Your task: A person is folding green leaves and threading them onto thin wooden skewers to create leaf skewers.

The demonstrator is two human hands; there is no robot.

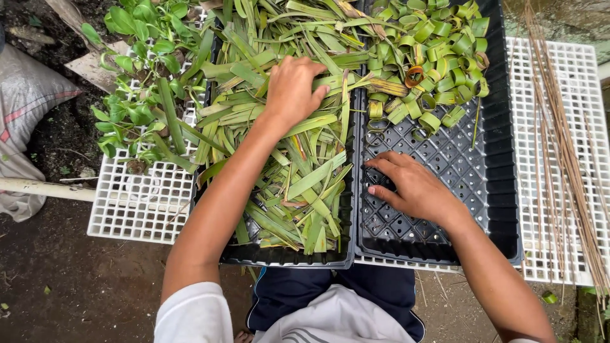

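My left hand (293,89) lies palm down on a heap of cut green leaf strips (279,159) that fills the left black tray (286,259). Its fingers are spread over the strips near the heap's upper middle. My right hand (413,187) rests on the bare perforated floor of the right black tray (502,209), fingers apart and pointing left, holding nothing. At the far end of that tray sits a pile of green leaf rings (438,57), rolled from strips.
Both trays stand on a white plastic grid (136,203). Small leafy seedlings (136,70) crowd the grid's left part. A bundle of thin brown sticks (562,146) lies along the right side. Dirt ground and a grey sack (22,108) are at left.
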